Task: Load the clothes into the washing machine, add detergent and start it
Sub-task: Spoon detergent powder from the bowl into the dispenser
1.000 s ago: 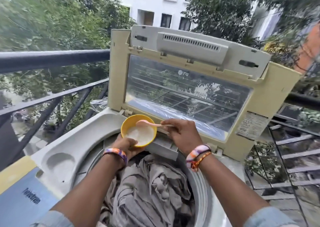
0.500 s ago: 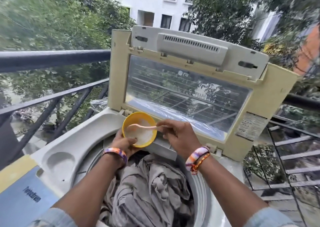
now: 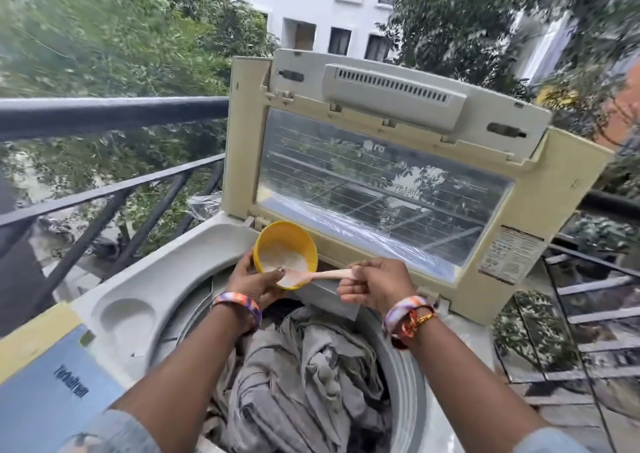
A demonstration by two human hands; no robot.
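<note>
Head view: clothes [image 3: 304, 383] fill the washing machine [image 3: 145, 300] drum, lid [image 3: 398, 182] raised. Left hand [image 3: 252, 283] grips the yellow bowl [image 3: 285, 253] of detergent; right hand [image 3: 377, 284] fingers pinch the loaded spoon [image 3: 304, 277] over the drum's rear edge. Loading appears done; dosing in progress; starting remains.
</note>
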